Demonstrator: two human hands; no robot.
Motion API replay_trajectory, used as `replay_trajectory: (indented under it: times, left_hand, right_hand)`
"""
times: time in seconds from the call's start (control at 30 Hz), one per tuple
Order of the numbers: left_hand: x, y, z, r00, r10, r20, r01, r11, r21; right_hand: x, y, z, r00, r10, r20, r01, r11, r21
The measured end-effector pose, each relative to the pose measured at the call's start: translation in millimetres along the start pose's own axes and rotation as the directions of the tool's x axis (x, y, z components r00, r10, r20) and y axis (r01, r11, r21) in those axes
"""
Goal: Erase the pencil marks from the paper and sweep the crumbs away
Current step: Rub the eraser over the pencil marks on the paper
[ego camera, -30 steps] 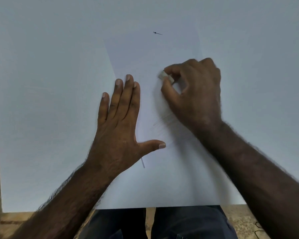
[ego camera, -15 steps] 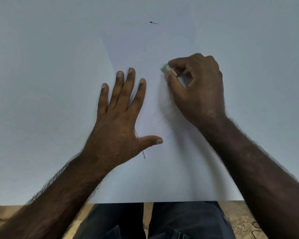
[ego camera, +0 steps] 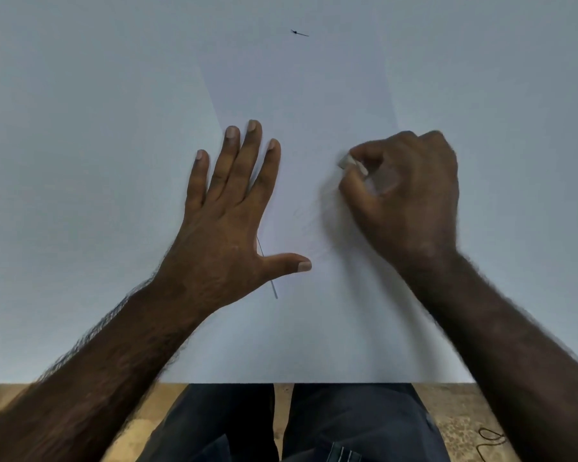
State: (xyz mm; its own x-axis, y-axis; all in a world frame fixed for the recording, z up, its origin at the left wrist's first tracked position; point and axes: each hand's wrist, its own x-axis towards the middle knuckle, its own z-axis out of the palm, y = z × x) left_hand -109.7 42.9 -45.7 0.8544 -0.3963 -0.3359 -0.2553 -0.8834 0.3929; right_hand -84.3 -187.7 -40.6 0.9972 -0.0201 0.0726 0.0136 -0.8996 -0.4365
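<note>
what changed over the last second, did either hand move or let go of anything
The right hand slid to the right across the paper, away from the left hand, keeping the eraser pinched in its fingertips. Nothing was let go. The left hand stayed flat, fingers spread, pressing the sheet's left edge. The faint pencil marks are still visible between the hands.

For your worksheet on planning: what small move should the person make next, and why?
Probably rub the eraser down toward the faint pencil marks, since they show on the paper below the right hand, while the left hand lies flat, steadying the sheet.
</note>
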Motion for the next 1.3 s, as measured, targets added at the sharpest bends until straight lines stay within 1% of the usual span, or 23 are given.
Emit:
replay_trajectory:
  times: [0.03, 0.07, 0.13, 0.17, 0.2, 0.23, 0.3, 0.37, 0.43, 0.5, 0.57, 0.63, 0.7, 0.77, 0.83, 0.9, 0.97, 1.03, 1.1, 1.17, 1.2, 1.23, 1.3]
  left_hand:
    - [0.3, 0.4, 0.2, 1.0, -0.002, 0.0, 0.002, 1.0, -0.001]
    - [0.3, 0.9, 0.9, 1.0, -0.006, -0.002, 0.006, 1.0, -0.004]
    - [-0.3, 2.1, 2.6, 1.0, -0.009, -0.019, 0.009, 1.0, 0.0]
    - [-0.3, 2.3, 3.3, 1.0, -0.01, -0.027, 0.011, 1.0, 0.005]
    - [-0.4, 2.0, 3.3, 1.0, -0.013, -0.027, 0.013, 1.0, 0.007]
    - [0.0, 1.7, 2.7, 1.0, -0.012, -0.021, 0.012, 1.0, 0.007]
    - [1.0, 0.9, 1.5, 1.0, -0.004, -0.005, 0.004, 1.0, 0.005]
    - [1.6, 0.9, 0.9, 1.0, -0.001, 0.002, 0.001, 1.0, 0.005]
    - [1.1, 1.9, 2.1, 1.0, -0.008, -0.004, 0.008, 1.0, 0.008]
    - [0.2, 2.5, 3.7, 1.0, -0.012, -0.024, 0.012, 1.0, 0.02]
    - [-0.3, 2.2, 4.5, 0.999, -0.013, -0.033, 0.014, 0.999, 0.029]
    - [-0.1, 1.7, 3.5, 1.0, -0.013, -0.019, 0.013, 1.0, 0.021]
    - [0.7, 1.2, 1.9, 1.0, -0.003, -0.002, 0.003, 1.0, 0.009]
    - [1.1, 1.1, 1.0, 1.0, -0.004, 0.003, 0.004, 1.0, 0.008]
    - [1.0, 1.5, 1.6, 1.0, -0.008, -0.001, 0.008, 1.0, 0.016]
    - [0.5, 1.9, 3.0, 1.0, -0.013, -0.018, 0.013, 1.0, 0.015]
    - [-0.4, 2.0, 4.1, 0.999, -0.009, -0.033, 0.009, 1.0, 0.017]
    - [-0.6, 1.5, 3.9, 1.0, -0.01, -0.023, 0.011, 1.0, 0.017]
    - [0.0, 0.8, 2.5, 1.0, -0.008, -0.001, 0.008, 1.0, 0.008]
    - [0.6, 0.5, 1.3, 1.0, -0.008, 0.01, 0.008, 1.0, 0.01]
    - [0.9, 0.5, 1.0, 1.0, -0.01, 0.011, 0.01, 1.0, 0.014]
    - [1.0, 0.6, 1.3, 1.0, -0.012, 0.006, 0.012, 1.0, 0.018]
    - [0.5, 0.7, 2.9, 1.0, -0.015, -0.016, 0.015, 1.0, 0.02]
  right_hand:
    - [-4.3, -4.5, 1.6, 1.0, -0.002, 0.012, 0.002, 1.0, 0.009]
    - [-14.4, -12.5, 5.4, 0.997, -0.039, 0.063, 0.038, 0.999, 0.013]
    - [-41.8, -30.5, 13.3, 0.97, -0.17, 0.173, 0.16, 0.985, 0.068]
    - [-49.1, -33.2, 14.5, 0.955, -0.22, 0.196, 0.207, 0.974, 0.087]
    - [-47.5, -30.2, 14.6, 0.953, -0.237, 0.191, 0.224, 0.971, 0.085]
    - [-39.9, -22.6, 14.5, 0.964, -0.219, 0.149, 0.213, 0.976, 0.056]
    - [-16.4, -6.9, 9.5, 0.993, -0.111, 0.028, 0.112, 0.993, -0.025]
    - [-5.0, 0.3, 5.3, 0.999, -0.031, -0.04, 0.03, 0.999, -0.025]
    - [-16.9, -11.4, 7.5, 0.998, -0.067, -0.001, 0.067, 0.998, 0.003]
    - [-43.6, -29.0, 14.9, 0.978, -0.179, 0.112, 0.173, 0.983, 0.06]
    - [-54.5, -32.6, 16.8, 0.954, -0.249, 0.169, 0.237, 0.968, 0.088]
    - [-39.4, -21.9, 16.4, 0.971, -0.214, 0.104, 0.211, 0.977, 0.039]
    - [-15.8, -8.7, 13.2, 0.994, -0.11, -0.004, 0.11, 0.993, -0.037]
    - [-2.1, -0.5, 9.8, 0.997, -0.017, -0.08, 0.015, 0.999, -0.028]
    - [-9.5, -9.3, 10.6, 0.998, -0.005, -0.061, 0.005, 1.0, -0.001]
    - [-34.6, -25.9, 16.8, 0.995, -0.09, 0.042, 0.09, 0.996, 0.024]
    - [-54.8, -35.6, 20.1, 0.972, -0.201, 0.121, 0.194, 0.979, 0.062]
    - [-46.5, -27.5, 20.1, 0.97, -0.22, 0.099, 0.217, 0.975, 0.039]
    - [-22.1, -13.2, 17.6, 0.99, -0.142, -0.011, 0.141, 0.989, -0.047]
    - [-2.5, -2.8, 13.1, 0.993, -0.052, -0.106, 0.047, 0.998, -0.05]
    - [-1.5, -3.6, 12.6, 0.993, -0.032, -0.115, 0.029, 0.999, -0.027]
    - [-6.7, -9.1, 13.7, 0.995, -0.037, -0.09, 0.036, 0.999, -0.01]
    - [-31.5, -26.2, 20.9, 0.993, -0.112, 0.021, 0.112, 0.994, 0.01]
